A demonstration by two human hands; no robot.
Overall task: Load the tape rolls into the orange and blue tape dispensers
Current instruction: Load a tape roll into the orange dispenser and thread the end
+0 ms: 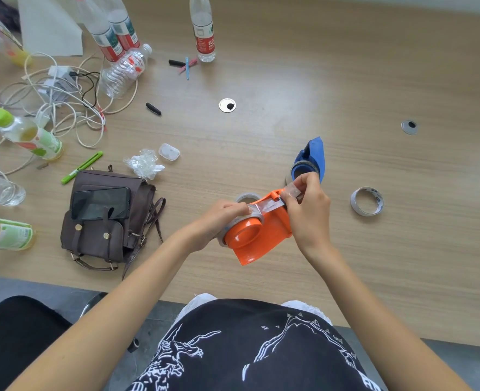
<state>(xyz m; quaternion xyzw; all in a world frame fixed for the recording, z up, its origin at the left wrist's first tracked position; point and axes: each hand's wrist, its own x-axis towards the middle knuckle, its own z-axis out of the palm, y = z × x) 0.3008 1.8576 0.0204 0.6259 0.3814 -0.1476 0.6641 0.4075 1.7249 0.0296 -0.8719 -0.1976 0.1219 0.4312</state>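
left hand (224, 218) grip: clenched on tape roll in orange dispenser (257, 235) | right hand (308, 210) grip: pinching tape strip (269, 205) | blue dispenser (312, 159) just beyond right hand | spare roll (367, 200) on table (374, 80), right of it

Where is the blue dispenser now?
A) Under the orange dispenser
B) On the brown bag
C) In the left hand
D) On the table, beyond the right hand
D: the blue dispenser stands on the table just beyond the right hand, and neither hand touches it; both the right hand and the left hand are on the orange dispenser.
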